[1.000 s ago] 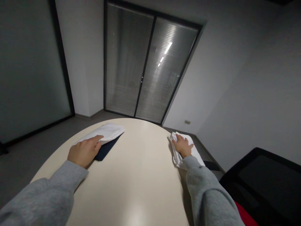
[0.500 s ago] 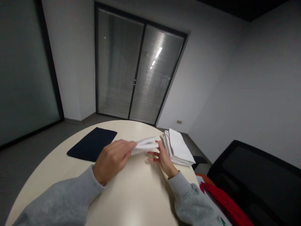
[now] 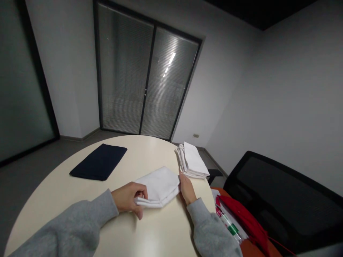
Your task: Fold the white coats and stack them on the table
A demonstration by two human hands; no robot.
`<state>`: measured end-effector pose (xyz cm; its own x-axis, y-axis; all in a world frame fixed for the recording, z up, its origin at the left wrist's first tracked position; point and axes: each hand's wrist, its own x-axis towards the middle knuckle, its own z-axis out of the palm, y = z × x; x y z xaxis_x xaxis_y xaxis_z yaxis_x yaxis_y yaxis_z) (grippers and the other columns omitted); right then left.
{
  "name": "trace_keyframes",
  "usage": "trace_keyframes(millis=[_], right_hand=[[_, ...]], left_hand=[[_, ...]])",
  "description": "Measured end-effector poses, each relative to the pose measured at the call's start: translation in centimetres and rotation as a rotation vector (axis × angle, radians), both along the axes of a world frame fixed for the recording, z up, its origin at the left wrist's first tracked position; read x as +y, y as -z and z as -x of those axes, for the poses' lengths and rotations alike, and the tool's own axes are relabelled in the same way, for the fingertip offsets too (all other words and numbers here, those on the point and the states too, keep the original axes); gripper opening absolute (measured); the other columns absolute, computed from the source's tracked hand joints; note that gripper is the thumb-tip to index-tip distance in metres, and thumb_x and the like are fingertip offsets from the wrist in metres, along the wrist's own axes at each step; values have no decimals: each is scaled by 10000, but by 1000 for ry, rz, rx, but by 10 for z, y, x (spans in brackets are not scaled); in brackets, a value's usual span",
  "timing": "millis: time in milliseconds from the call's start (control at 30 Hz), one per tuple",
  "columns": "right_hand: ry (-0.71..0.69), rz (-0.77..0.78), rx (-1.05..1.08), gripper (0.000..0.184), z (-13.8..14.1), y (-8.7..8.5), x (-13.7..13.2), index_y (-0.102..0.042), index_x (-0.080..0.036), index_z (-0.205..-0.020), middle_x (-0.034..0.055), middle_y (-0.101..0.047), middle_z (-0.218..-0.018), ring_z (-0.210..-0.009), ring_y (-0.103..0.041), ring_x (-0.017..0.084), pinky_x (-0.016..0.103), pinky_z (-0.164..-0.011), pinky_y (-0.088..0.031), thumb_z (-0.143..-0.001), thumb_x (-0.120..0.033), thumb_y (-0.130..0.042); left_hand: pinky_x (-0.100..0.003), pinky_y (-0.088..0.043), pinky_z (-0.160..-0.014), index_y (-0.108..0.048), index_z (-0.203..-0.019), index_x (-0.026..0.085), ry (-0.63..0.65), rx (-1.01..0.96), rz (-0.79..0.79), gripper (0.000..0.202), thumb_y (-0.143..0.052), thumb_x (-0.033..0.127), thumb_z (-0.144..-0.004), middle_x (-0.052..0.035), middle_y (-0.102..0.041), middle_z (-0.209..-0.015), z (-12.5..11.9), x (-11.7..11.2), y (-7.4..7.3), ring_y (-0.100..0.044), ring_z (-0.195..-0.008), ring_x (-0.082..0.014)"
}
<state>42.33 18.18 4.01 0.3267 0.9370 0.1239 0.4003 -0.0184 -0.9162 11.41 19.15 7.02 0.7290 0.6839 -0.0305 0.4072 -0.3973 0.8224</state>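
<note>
A folded white cloth (image 3: 160, 184) lies low over the middle of the table, tilted slightly, its layered edge facing me. The fingers of my left hand (image 3: 129, 199) curl over its near left corner, thumb below. At the right edge my right hand (image 3: 187, 188) grips the cloth, its fingertips partly hidden. Just beyond that hand sits a stack of folded white cloths (image 3: 193, 161) near the table's right rim. A dark navy folded cloth (image 3: 99, 162) lies flat on the left side, apart from both hands.
The round cream table (image 3: 144, 150) spans the lower view. On the right is a black mesh-backed chair (image 3: 278, 200), with a red item (image 3: 241, 216) and a clear package with green and red marks (image 3: 230, 225) on an orange surface. A dark-framed glass door (image 3: 146, 85) stands behind.
The white cloth, blurred and edge-on between my hands before, now shows its broad face lower down. My left hand has moved down, and my right hand has closed on the right edge. The view has shifted right.
</note>
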Motion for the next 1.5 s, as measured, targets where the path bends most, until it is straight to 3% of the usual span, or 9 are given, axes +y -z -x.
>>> trace_keyframes(millis=[200, 433, 767, 1067, 1200, 1267, 1367, 1433, 1500], right_hand=[[-4, 99, -82, 736, -5, -3, 1, -625, -250, -591, 124, -724, -761, -906, -673, 314, 420, -916, -464, -929, -797, -268], [-68, 151, -46, 922, -11, -1, 4, -741, -230, -721, 115, -754, -804, -914, -692, 291, 376, -867, -498, -873, -907, -133], [-122, 186, -32, 995, -19, 6, 3, -720, -193, -603, 111, -718, -690, -741, -673, 234, 355, -812, -510, -866, -921, -95], [-200, 212, -44, 984, -22, 3, 3, -741, -174, -625, 103, -715, -664, -643, -624, 194, 320, -696, -486, -874, -917, -146], [-226, 218, -97, 956, -19, -4, 3, -721, -172, -597, 110, -754, -774, -641, -628, 170, 292, -659, -472, -913, -867, -145], [-236, 233, -143, 887, -17, -7, 1, -708, -179, -577, 93, -726, -684, -582, -604, 161, 285, -617, -451, -940, -821, -216], [-251, 277, -223, 746, -12, -11, -5, -645, -200, -489, 43, -564, -430, -425, -509, 155, 293, -521, -382, -956, -717, -378], [-253, 282, -279, 688, -9, -14, -9, -559, -221, -421, 16, -461, -350, -380, -455, 150, 298, -498, -336, -950, -648, -455], [-232, 243, -337, 648, -5, -16, -11, -483, -233, -400, 6, -445, -364, -418, -459, 148, 298, -522, -318, -936, -597, -509]], left_hand=[[-272, -434, -764, -751, -985, 210, 112, 2, 130, 642, -952, 453, -426, 15, -672, -887, 24, 6, -13, -569, -844, -189], [-241, -346, -550, -755, -767, 169, -29, 32, 244, 417, -904, 448, -497, 47, -597, -594, 37, 24, -12, -504, -576, -129], [-220, -400, -490, -694, -719, 158, -211, -319, 184, 463, -853, 587, -648, 15, -614, -603, 47, 26, -38, -494, -510, -100], [-173, -338, -417, -641, -693, 155, -262, -490, 356, 444, -949, 456, -583, 50, -551, -538, 49, 31, -26, -452, -445, -65], [-146, -362, -415, -654, -805, 155, -506, -742, 386, 411, -942, 384, -623, 38, -603, -661, 49, 38, -21, -463, -464, -44], [-162, -475, -507, -662, -910, 164, -740, -853, 325, 390, -909, 341, -664, 6, -653, -792, 50, 44, -23, -566, -563, -70], [-269, -592, -802, -640, -1084, 206, -1054, -854, -40, 415, -821, 366, -747, -60, -679, -1144, 50, 47, -28, -692, -920, -162], [-360, -576, -946, -618, -1178, 225, -1036, -698, -315, 417, -722, 440, -837, -81, -640, -1295, 47, 41, -31, -670, -1095, -219], [-427, -544, -1013, -633, -1190, 219, -829, -443, -465, 383, -628, 478, -908, -93, -670, -1259, 41, 31, -30, -663, -1121, -255]])
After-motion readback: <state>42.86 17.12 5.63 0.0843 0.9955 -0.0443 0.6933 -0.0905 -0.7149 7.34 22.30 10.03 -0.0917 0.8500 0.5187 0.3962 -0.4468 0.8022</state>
